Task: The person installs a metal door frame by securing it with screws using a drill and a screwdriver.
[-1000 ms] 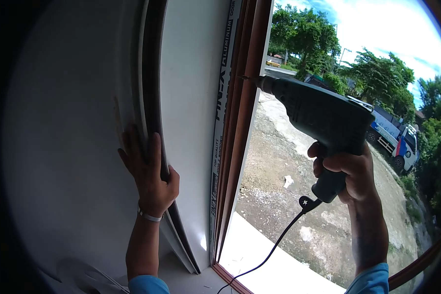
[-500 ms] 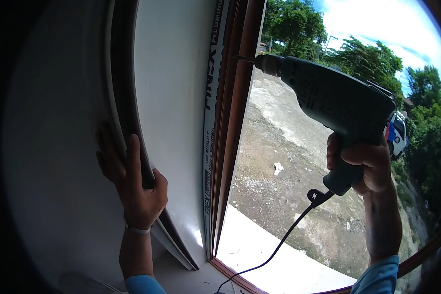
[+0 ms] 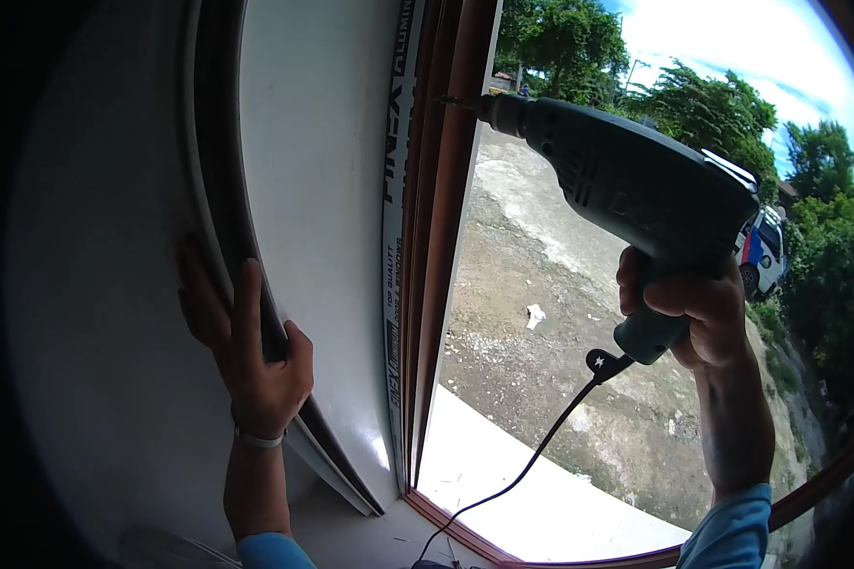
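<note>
My right hand [image 3: 697, 299] is wrapped around the handle of a dark green corded power drill [image 3: 636, 175]. The drill points left, and its thin drill bit [image 3: 460, 101] meets the brown window or door frame [image 3: 460, 190] near the top; how deep the tip sits cannot be made out. On the left, my left hand [image 3: 256, 365] lies with fingers stretched out over a long dark strip [image 3: 220, 142] that runs down the pale panel. Its thumb is spread to the right of the strip. The fingertips fade into shadow.
Printed protective tape [image 3: 397, 190] runs along the frame's inner side. The drill's cord [image 3: 531, 465] hangs down to the white sill [image 3: 541, 522]. Outside the opening are rough ground [image 3: 512, 256], trees [image 3: 712, 114] and a parked vehicle [image 3: 761, 251].
The whole view has shifted slightly, so the frame, drill and hands appear a little further left. Both hands keep nearly the same places against the strip and on the drill.
</note>
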Demonstrator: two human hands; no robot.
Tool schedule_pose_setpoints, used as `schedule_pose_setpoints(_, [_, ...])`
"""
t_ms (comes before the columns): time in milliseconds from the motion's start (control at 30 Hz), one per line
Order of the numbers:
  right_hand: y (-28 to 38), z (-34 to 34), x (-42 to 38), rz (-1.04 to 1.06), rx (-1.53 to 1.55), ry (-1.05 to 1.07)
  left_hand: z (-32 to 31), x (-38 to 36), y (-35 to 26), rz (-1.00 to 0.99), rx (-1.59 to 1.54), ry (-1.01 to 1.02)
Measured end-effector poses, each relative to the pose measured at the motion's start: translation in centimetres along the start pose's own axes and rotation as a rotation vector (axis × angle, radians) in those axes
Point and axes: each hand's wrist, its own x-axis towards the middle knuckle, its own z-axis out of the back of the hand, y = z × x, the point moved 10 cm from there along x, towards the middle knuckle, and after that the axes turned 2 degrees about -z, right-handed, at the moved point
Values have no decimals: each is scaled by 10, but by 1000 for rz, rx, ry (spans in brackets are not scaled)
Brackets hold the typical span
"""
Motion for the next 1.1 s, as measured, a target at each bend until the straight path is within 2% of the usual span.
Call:
schedule_pose_setpoints(167, [2, 2, 0, 59, -93, -32, -1, -1, 1, 3, 14, -3])
schedule_pose_setpoints(233, [-5, 2, 3, -18, -1, 27, -1, -1, 2, 0, 10, -9])
schedule_pose_setpoints(433, [1, -13, 2, 56, -41, 2, -1, -1, 4, 17, -3, -14])
schedule_pose_setpoints(533, [-6, -9, 3, -16, -20, 18, 0, 1, 2, 13, -23, -34])
schedule_pose_setpoints(800, [-8, -6, 6, -13, 46, 30, 0, 2, 0, 17, 21, 15])
schedule_pose_setpoints(967, [0, -12, 5, -7, 104, -26, 1, 1, 0, 9, 24, -21])
schedule_pose_setpoints(1100, [-2, -8, 8, -7, 80, 32, 3, 0, 2, 26, -22, -57])
